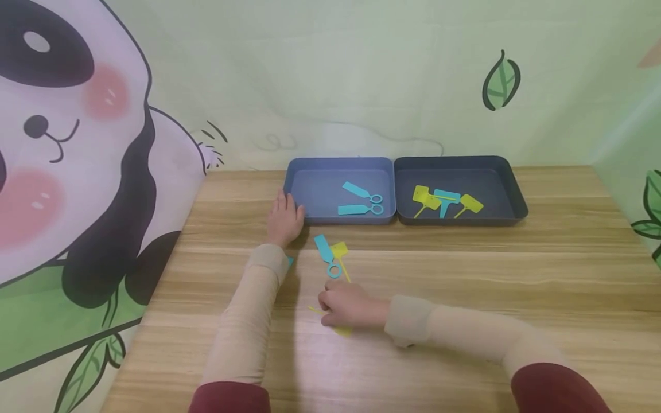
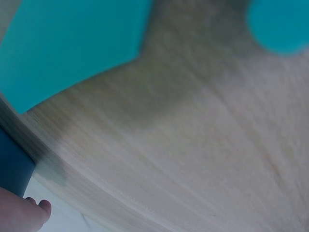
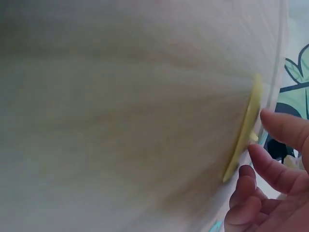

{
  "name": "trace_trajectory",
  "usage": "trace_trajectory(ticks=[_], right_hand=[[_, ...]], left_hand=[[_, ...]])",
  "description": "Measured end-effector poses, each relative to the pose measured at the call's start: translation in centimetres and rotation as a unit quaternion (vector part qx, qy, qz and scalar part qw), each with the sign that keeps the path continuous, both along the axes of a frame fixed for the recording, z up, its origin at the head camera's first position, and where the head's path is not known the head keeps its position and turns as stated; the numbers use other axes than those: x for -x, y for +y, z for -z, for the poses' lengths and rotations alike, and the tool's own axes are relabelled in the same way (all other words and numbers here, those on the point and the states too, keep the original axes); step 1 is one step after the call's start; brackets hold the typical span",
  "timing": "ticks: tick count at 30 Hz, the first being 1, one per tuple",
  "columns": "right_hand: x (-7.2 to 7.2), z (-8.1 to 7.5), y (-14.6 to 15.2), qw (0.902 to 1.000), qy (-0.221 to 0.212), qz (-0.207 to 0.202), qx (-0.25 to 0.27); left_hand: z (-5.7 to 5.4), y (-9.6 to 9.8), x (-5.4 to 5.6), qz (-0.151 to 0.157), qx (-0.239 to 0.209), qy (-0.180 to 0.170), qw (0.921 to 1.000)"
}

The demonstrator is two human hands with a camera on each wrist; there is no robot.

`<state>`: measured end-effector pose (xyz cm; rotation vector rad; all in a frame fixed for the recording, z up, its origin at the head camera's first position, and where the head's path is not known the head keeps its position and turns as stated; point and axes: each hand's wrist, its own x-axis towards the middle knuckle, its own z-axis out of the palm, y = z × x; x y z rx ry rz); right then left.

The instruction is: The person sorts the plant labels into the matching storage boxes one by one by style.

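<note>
My left hand [image 1: 286, 219] rests against the left end of the blue-grey tray [image 1: 296, 218]. My right hand [image 1: 351, 304] is low over the table at a yellow T-shaped plant label [image 3: 246, 128]; thumb and forefinger stand apart on either side of its thin stem. Just beyond that hand, a teal ring-ended tag [image 1: 323, 248] lies partly over another yellow plant label [image 1: 341, 250]. A teal piece [image 1: 291, 261] shows beside my left wrist, mostly hidden by the sleeve; it looms large as a teal tag [image 2: 77, 43] in the left wrist view.
Two teal ring-ended tags [image 1: 356, 210] lie inside the blue-grey tray. Touching its right side is a dark tray [image 1: 496, 172], which holds several yellow labels [image 1: 470, 203] and a teal T-shaped label [image 1: 447, 197]. Behind the wooden table [image 1: 558, 275] hangs a printed panda backdrop [image 1: 335, 74].
</note>
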<state>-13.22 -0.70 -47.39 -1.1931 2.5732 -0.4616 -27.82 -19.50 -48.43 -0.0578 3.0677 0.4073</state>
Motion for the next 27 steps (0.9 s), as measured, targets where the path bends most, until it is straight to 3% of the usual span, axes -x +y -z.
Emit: trace_trajectory(ticks=[8, 16, 27], right_hand=[[0.27, 0.32, -0.47, 0.9996, -0.024, 0.011, -0.008], [0.73, -0.2, -0.49, 0.9987, -0.002, 0.02, -0.047], [0.53, -0.61, -0.67, 0.9939, 0.043, -0.016, -0.101]], left_hand=[[0.11, 0.09, -0.05, 0.003, 0.005, 0.003, 1.0], [0.0, 0.1, -0.14, 0.0, -0.01, 0.006, 0.9999], [0.07, 0.09, -0.11, 0.0, -0.002, 0.007, 1.0]])
